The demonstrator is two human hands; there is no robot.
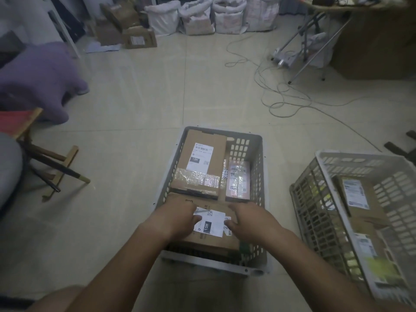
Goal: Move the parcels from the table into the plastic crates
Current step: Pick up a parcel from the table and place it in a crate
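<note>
A grey plastic crate [256,167] stands on the floor in front of me. At its near end lies a cardboard parcel [216,240] with a white label. My left hand [177,218] and my right hand [252,222] both rest on top of this parcel, fingers down over its label. Behind it in the crate lie a larger taped cardboard parcel [202,161] and a small pink-wrapped parcel [238,179]. A second, whitish crate [315,210] stands tilted at the right with labelled parcels [360,199] inside.
A wooden folding chair [56,158] and a purple cloth [38,79] are at the left. Cables [283,95] trail over the tiled floor at the right. White sacks [198,16] and cardboard boxes [139,37] line the far wall.
</note>
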